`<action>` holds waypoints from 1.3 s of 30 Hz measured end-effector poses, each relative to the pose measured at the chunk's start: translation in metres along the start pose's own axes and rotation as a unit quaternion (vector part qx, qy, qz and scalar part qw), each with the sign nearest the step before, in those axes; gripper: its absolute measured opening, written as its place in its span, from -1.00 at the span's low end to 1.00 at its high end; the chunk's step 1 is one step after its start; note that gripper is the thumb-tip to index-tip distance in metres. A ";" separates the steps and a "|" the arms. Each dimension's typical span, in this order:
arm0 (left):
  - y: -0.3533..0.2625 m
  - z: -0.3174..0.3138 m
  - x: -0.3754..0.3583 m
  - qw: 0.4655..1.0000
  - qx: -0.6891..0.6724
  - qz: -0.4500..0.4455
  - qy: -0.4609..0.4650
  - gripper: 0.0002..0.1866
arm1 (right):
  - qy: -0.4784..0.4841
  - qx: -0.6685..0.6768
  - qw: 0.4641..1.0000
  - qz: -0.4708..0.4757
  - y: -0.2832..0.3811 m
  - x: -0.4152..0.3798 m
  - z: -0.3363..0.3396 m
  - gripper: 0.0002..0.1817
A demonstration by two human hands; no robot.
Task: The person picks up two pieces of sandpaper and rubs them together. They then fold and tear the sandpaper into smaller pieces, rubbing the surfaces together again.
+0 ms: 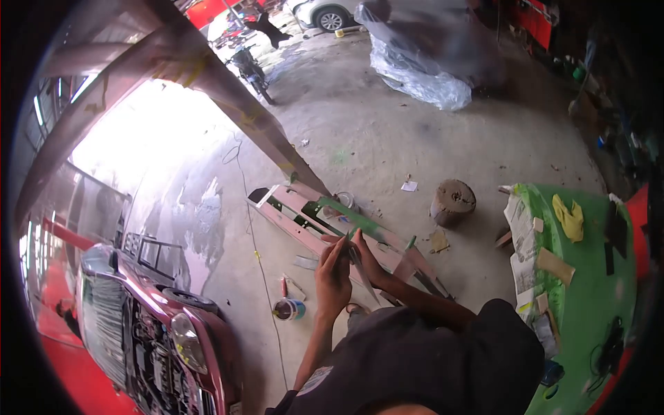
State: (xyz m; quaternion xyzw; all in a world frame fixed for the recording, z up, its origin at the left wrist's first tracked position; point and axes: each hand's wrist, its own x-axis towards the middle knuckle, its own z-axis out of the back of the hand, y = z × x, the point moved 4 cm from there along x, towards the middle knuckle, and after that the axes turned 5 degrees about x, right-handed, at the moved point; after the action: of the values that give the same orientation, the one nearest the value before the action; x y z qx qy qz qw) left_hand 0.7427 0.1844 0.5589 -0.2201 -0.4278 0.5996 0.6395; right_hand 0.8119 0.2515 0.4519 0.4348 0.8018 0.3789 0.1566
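Both my hands meet at chest height over a long pink and green slotted panel [315,238] lying on the floor. My left hand [335,275] has its fingers closed on a thin grey flat piece [364,275], whose narrow end points down toward my body. My right hand [369,259] closes on the same piece from the other side. Dark green shows at the fingertips; I cannot tell exactly what kind of tool the piece is. An open can [288,309] stands on the floor left of my left hand, near a red-handled tool [283,286].
A round stump [453,203] stands beyond the panel. At right, a green body panel [588,297] carries a yellow glove [568,218] and scraps. A dark red car [218,346] with its engine exposed is at left. A cable [266,283] crosses the floor near a slanted post [238,104].
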 end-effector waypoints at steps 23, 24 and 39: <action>-0.035 -0.004 -0.024 0.999 -0.035 -0.015 -0.011 -0.58 | 0.050 0.055 0.997 -0.004 0.014 -0.017 0.014 -0.27; -0.036 -0.001 -0.021 0.999 -0.034 -0.018 -0.009 -0.58 | 0.049 0.024 0.998 0.015 0.021 -0.019 0.009 -0.28; -0.011 0.023 -0.030 0.994 -0.092 0.054 0.035 -0.54 | 0.101 -0.187 0.977 0.019 0.040 -0.027 -0.021 -0.17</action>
State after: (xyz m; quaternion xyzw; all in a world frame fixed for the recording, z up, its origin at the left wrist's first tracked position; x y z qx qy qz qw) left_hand 0.7325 0.1481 0.5712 -0.3214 -0.4462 0.5834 0.5977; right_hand 0.8384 0.2330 0.4938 0.3727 0.7196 0.5674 0.1461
